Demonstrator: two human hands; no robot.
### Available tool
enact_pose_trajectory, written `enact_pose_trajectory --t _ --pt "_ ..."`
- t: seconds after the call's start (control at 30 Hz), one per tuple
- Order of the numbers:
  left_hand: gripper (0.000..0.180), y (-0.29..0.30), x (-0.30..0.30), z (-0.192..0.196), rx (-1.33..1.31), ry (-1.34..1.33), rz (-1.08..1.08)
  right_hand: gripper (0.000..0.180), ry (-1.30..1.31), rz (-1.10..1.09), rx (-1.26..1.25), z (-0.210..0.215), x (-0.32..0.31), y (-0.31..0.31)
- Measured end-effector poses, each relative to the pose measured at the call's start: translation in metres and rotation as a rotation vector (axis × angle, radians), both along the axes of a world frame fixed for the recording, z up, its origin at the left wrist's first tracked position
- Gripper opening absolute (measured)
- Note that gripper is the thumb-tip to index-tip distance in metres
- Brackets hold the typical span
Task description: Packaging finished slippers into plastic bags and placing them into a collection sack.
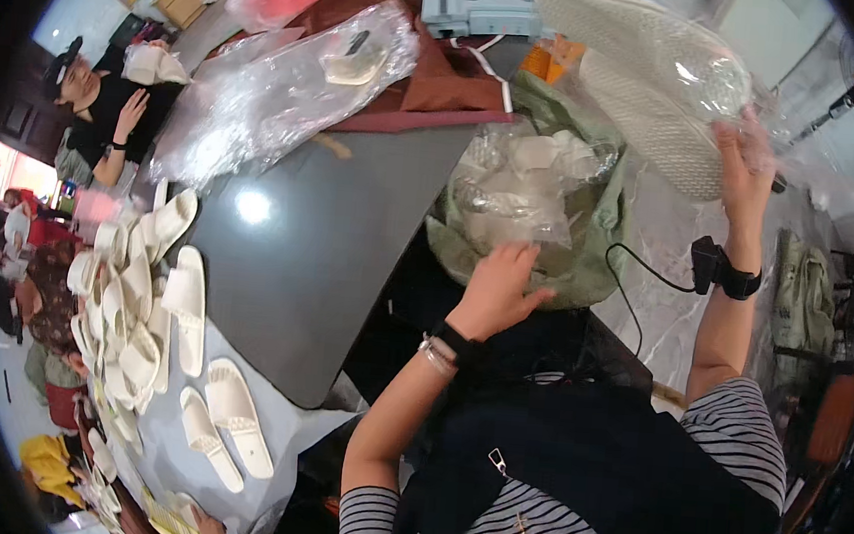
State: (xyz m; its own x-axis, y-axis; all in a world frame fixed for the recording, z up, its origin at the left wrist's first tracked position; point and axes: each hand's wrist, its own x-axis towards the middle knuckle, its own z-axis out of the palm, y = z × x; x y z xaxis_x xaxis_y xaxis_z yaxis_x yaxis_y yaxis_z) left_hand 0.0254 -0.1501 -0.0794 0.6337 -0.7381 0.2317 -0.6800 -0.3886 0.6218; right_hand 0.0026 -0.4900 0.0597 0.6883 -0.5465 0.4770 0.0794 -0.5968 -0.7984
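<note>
My right hand point(747, 157), raised at the upper right, grips a pair of cream slippers point(649, 119) in clear plastic wrap. Their textured soles face me. Lower and to the left, my left hand point(501, 288) reaches over the near rim of a green woven sack point(602, 271). Its thumb is apart from the fingers, and the fingertips overlap the edge of clear-wrapped pale slippers point(518, 194) inside the sack. Whether they press on the wrap, I cannot tell.
A dark grey table point(318, 248) stands left of the sack. Unwrapped cream slippers point(184, 293) cluster along its left side. Clear plastic point(269, 104) and brown cloth point(442, 77) lie farther back. A co-worker point(109, 106) is at the far left. A black cable point(638, 259) hangs from my right wrist.
</note>
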Motion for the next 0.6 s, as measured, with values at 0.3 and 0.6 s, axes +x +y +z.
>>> enact_pose_trajectory --t 0.3,0.6 --pt "0.018 -0.044 -0.006 -0.063 0.261 0.17 -0.291 0.041 0.527 -0.058 -0.425 -0.103 0.032 0.053" --pt "0.013 -0.027 -0.01 -0.023 0.252 0.272 -0.59 0.067 1.095 0.333 -0.43 -0.247 0.062 0.141"
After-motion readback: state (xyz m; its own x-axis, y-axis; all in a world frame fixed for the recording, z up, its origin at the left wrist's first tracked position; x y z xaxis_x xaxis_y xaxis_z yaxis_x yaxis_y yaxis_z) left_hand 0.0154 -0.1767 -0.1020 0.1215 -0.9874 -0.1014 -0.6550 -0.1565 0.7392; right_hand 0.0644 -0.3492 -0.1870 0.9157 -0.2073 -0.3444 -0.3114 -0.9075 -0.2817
